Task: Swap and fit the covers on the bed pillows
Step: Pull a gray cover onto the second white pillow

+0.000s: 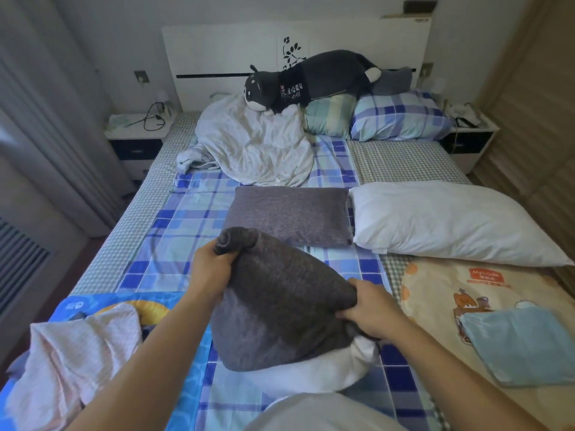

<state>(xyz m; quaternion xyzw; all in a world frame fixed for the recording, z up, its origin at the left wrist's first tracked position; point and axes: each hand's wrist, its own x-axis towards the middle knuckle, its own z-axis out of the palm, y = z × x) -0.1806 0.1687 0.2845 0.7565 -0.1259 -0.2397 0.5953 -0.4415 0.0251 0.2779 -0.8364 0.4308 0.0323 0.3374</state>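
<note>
A dark grey cover sits over most of a white pillow, whose bare end sticks out toward me at the near middle of the bed. My left hand grips the cover's bunched far corner. My right hand grips the cover's right edge near its open end. Beyond lies a flat grey-covered pillow, and to its right a bare white pillow. A folded light blue cover lies at the near right.
The bed has a blue plaid sheet. A crumpled white quilt, a dark plush toy and plaid pillows lie by the headboard. Pink cloth sits near left, a cartoon-print blanket right. Nightstands flank the bed.
</note>
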